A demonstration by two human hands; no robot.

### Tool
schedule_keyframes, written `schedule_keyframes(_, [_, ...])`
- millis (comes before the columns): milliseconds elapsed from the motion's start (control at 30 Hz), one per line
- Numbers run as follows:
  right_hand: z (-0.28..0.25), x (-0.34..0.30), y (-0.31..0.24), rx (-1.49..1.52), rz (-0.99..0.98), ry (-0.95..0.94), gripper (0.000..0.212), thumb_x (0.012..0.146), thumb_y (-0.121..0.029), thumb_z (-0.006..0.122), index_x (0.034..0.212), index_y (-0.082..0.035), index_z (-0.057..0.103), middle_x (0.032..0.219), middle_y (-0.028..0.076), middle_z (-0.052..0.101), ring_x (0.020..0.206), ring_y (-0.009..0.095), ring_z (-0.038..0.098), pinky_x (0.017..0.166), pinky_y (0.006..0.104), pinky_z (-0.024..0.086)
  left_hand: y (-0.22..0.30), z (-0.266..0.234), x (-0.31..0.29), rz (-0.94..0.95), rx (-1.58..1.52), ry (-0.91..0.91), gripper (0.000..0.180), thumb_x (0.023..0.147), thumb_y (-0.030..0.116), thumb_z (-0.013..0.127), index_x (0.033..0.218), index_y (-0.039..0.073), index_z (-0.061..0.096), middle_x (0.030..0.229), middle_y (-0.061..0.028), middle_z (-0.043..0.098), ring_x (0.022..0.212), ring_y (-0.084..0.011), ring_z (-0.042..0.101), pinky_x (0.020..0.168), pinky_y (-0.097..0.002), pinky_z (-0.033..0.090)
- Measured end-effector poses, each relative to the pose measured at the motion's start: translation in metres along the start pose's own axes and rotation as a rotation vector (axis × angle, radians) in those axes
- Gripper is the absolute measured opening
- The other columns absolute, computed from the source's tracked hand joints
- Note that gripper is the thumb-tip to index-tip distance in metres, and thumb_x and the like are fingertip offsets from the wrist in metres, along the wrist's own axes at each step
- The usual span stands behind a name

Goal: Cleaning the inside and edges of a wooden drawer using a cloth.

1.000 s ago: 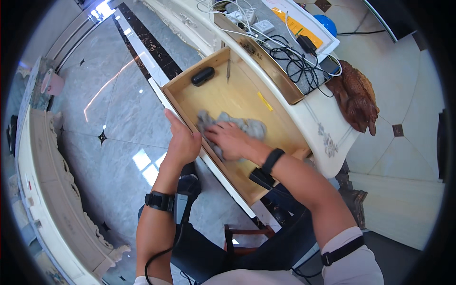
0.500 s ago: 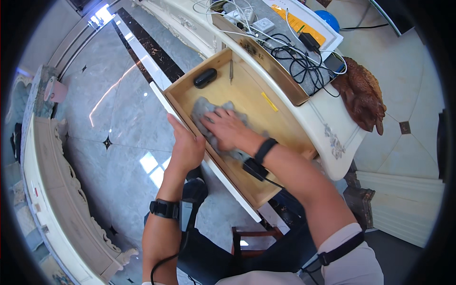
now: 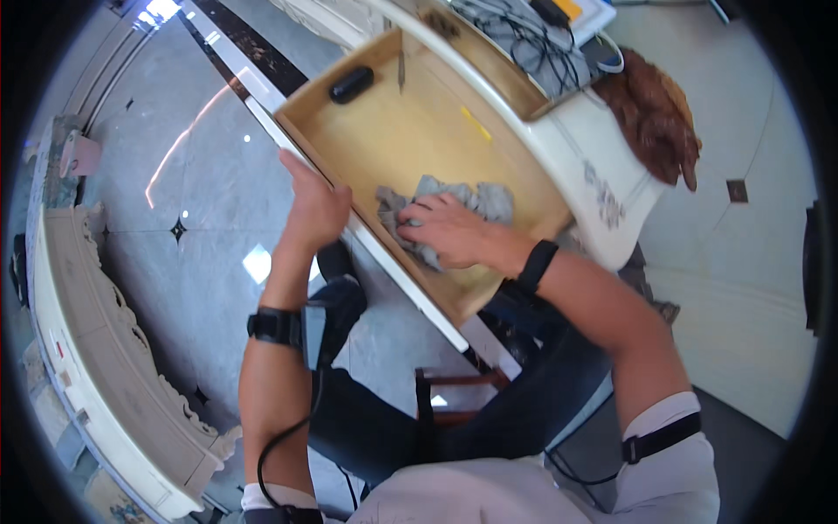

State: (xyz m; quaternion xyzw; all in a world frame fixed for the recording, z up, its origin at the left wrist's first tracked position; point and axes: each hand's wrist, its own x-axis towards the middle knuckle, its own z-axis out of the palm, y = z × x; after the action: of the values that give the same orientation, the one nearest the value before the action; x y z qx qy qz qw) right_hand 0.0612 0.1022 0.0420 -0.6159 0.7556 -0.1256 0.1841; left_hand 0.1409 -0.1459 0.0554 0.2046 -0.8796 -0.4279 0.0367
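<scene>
A wooden drawer (image 3: 419, 131) is pulled out of a white desk (image 3: 563, 148). At the drawer's white front panel (image 3: 410, 301), my left hand (image 3: 316, 208) is closed over the top edge, its fingers partly hidden. Inside, my right hand (image 3: 445, 229) presses down on a crumpled grey cloth (image 3: 489, 201), fingers bent into it against the drawer bottom. A black oval case (image 3: 352, 85) lies in the far left corner. Beside it is a thin metal tool (image 3: 401, 72), and a yellow strip (image 3: 477, 124) lies along the back side.
On the desktop are tangled black cables (image 3: 537, 52), a narrow wooden tray (image 3: 502, 74) and a brown carved ornament (image 3: 650, 118). A white carved cabinet (image 3: 113, 349) stands at the left across a shiny tiled floor (image 3: 209, 192). A dark red stool (image 3: 454, 382) is below the drawer.
My right hand has slid the grey cloth toward the drawer's near right end. The black adapter-like block near my right wrist no longer shows. The whole view has shifted; my left hand stays on the front.
</scene>
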Motion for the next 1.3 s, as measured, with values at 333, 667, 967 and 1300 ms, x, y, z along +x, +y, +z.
schedule_keyframes(333, [0.0, -0.034, -0.024, -0.329, -0.208, -0.446, 0.015, 0.078, -0.023, 0.072, 0.09, -0.027, 0.08, 0.119, -0.005, 0.063, 0.124, 0.022, 0.049, 0.103, 0.0437, 0.035, -0.006, -0.005, 0.004, -0.152, -0.095, -0.108, 0.102, 0.093, 0.012, 0.057, 0.144, -0.023, -0.023, 0.155, -0.0472, 0.016, 0.15, -0.0486, 0.023, 0.124, -0.0379, 0.02])
schedule_keyframes(667, [-0.058, 0.0, 0.027, 0.131, 0.41, -0.097, 0.038, 0.082, -0.014, 0.066, 0.118, -0.021, 0.075, 0.124, 0.008, 0.064, 0.121, 0.03, 0.056, 0.099, 0.0458, 0.046, 0.015, -0.014, -0.005, -0.159, -0.08, -0.123, 0.101, 0.097, 0.013, 0.053, 0.144, -0.012, -0.033, 0.137, -0.0366, 0.044, 0.114, -0.0361, 0.058, 0.09, -0.0362, 0.05])
schedule_keyframes(967, [0.012, 0.052, -0.033, 0.83, 0.441, 0.286, 0.053, 0.09, -0.019, 0.058, 0.14, -0.004, 0.051, 0.107, 0.03, 0.066, 0.1, 0.041, 0.066, 0.089, 0.048, 0.051, 0.043, -0.021, 0.0, -0.438, -0.139, -0.194, 0.104, 0.099, 0.019, 0.052, 0.148, 0.002, -0.038, 0.133, -0.028, 0.055, 0.103, -0.0319, 0.069, 0.077, -0.0413, 0.063])
schedule_keyframes(1300, [0.022, -0.008, -0.052, 0.653, 0.476, 0.243, 0.041, 0.095, -0.027, 0.055, 0.128, -0.003, 0.058, 0.108, 0.028, 0.065, 0.1, 0.046, 0.063, 0.09, 0.052, 0.048, 0.047, -0.018, -0.007, -0.352, -0.209, -0.191, 0.092, 0.102, 0.016, 0.041, 0.143, -0.013, -0.036, 0.129, -0.0354, 0.055, 0.101, -0.0343, 0.068, 0.081, -0.0366, 0.058])
